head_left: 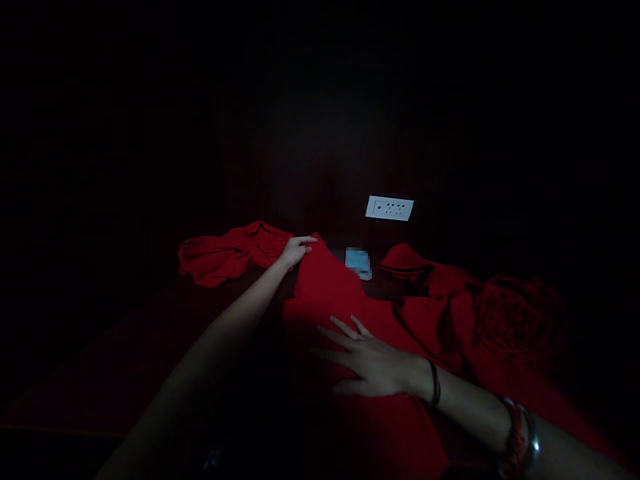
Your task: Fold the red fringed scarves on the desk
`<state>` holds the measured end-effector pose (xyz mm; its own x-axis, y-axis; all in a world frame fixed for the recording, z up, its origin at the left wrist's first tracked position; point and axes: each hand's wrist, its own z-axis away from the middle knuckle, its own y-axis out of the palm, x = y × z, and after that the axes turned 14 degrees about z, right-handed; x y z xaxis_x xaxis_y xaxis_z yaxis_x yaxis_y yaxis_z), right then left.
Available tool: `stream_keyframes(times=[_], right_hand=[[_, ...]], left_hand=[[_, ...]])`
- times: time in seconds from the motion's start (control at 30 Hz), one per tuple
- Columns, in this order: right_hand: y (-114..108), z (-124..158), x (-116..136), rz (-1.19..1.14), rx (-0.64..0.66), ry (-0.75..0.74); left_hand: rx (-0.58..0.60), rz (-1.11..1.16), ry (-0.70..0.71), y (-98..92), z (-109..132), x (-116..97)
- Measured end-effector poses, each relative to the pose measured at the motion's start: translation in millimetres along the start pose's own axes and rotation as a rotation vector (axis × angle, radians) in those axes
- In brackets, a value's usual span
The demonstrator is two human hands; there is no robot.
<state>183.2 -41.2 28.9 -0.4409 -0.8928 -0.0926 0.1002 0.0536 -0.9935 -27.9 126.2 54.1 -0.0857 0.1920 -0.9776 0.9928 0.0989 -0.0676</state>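
A red garment lies spread across a dark surface, smooth in the middle and bunched on both sides. My left hand is at its far edge, near the gathered part on the left; the fingers touch the cloth, and whether they pinch it is not clear. My right hand lies palm down on the red cloth nearer to me, fingers spread, with bands and bracelets on the wrist and forearm. Just beyond the cloth lies a phone-like object with a lit, blurred face.
A white socket plate is on the dark upright surface behind the cloth. On the right, a gathered, rose-like heap of red cloth fades into shadow. The surroundings are very dark.
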Motion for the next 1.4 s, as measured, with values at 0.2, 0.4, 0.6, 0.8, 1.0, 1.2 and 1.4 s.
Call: stream_keyframes(times=[0.2, 0.4, 0.6, 0.8, 1.0, 1.2, 1.4], right_hand=[[1.0, 5.0, -0.9, 0.013, 0.003, 0.011], [1.6, 2.2, 0.5, -0.009, 0.021, 0.014], [3.6, 2.2, 1.1, -0.008, 0.011, 0.03], [7.3, 2.7, 3.1, 0.015, 0.016, 0.01], [-5.2, 3.0, 3.5, -0.029, 0.025, -0.003], [-21.2, -16.9, -14.4, -0.009, -0.116, 0.294], [17.7, -21.8, -21.9, -0.025, 0.044, 0.401]], left_hand=[[0.083, -0.38, 0.077, -1.0, -7.5, 20.6], [0.014, -0.499, -0.072, -20.4, 19.6, 39.8], [0.18, -0.669, -0.02, -29.1, 47.3, 30.9], [0.127, -0.866, 0.061, -23.6, 31.2, 17.8], [0.329, -0.964, -0.123, -45.4, 22.9, 10.8], [0.259, -1.026, -0.022, -26.8, 16.2, 14.8], [0.368, -1.076, -0.015, -18.2, 24.9, 60.1]])
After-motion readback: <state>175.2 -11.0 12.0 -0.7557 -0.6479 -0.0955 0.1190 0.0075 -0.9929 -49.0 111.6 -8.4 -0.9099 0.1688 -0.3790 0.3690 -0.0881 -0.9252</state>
